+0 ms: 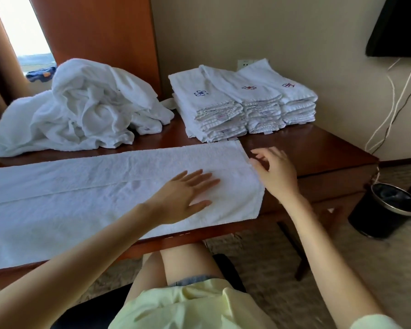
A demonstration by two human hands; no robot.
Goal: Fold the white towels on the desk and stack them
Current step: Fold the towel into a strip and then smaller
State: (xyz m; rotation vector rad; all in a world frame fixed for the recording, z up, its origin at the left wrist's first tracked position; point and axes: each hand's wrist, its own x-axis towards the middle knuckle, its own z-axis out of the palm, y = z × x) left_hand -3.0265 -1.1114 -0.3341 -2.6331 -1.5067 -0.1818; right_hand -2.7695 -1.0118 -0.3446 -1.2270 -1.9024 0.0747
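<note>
A long white towel (93, 193) lies folded lengthwise along the front of the dark wooden desk (313, 150), its near edge hanging over the front. My left hand (188, 193) presses flat on its right part, fingers straight. At the towel's right end hovers my right hand (274, 169), fingers loosely spread and the thumb touching the towel's far right corner. Behind, at the left, sits a crumpled heap of white towels (81, 108). Folded towels with small embroidered marks are stacked in three piles (242, 103) at the back right.
A black waste bin (384, 210) stands on the floor right of the desk. White cables (389, 110) hang down the wall below a dark screen (399, 27). A wooden panel (97, 34) and a window are behind the heap.
</note>
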